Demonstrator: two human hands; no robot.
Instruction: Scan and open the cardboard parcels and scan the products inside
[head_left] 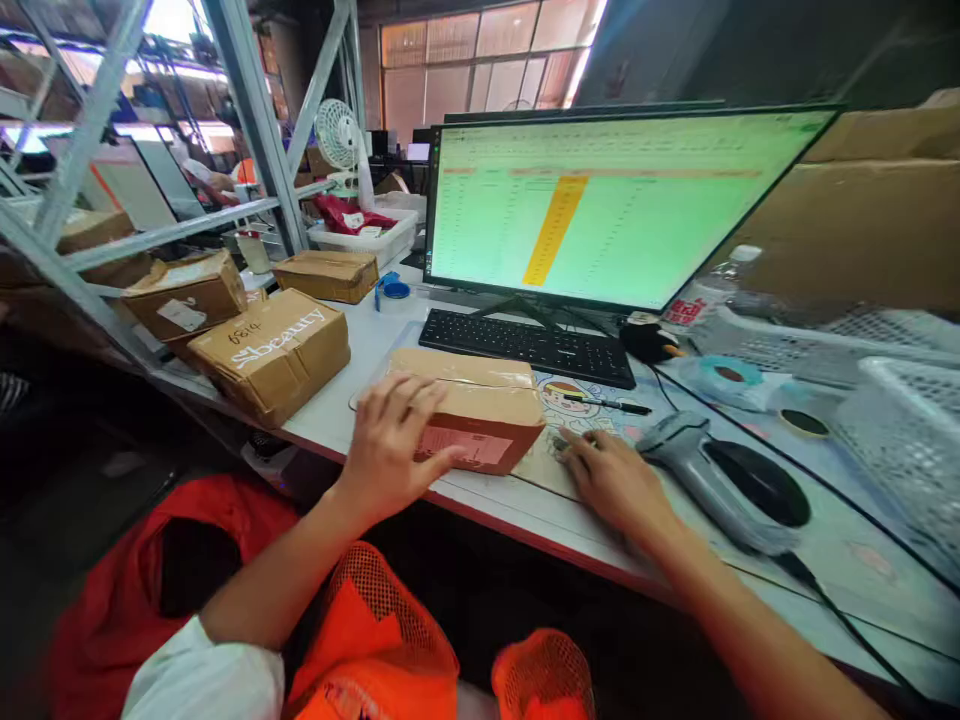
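A taped brown cardboard box (480,385) with a pale label on its front sits at the table's near edge. My left hand (394,430) grips its left end, fingers over the top and thumb against the front. To the right of the box, my right hand (611,475) lies low on the mat, fingers curled around something small that I cannot make out. A black pen (607,404) lies just beyond that hand. Right beside it rests a grey and black barcode scanner (712,480) with a cable.
Behind the box are a black keyboard (525,345) and a lit monitor (615,210). More cardboard boxes (274,350) stand at left by a metal rack (255,120). A blue tape dispenser (392,288) is near them. White plastic baskets (900,430) and a bottle (724,280) occupy the right.
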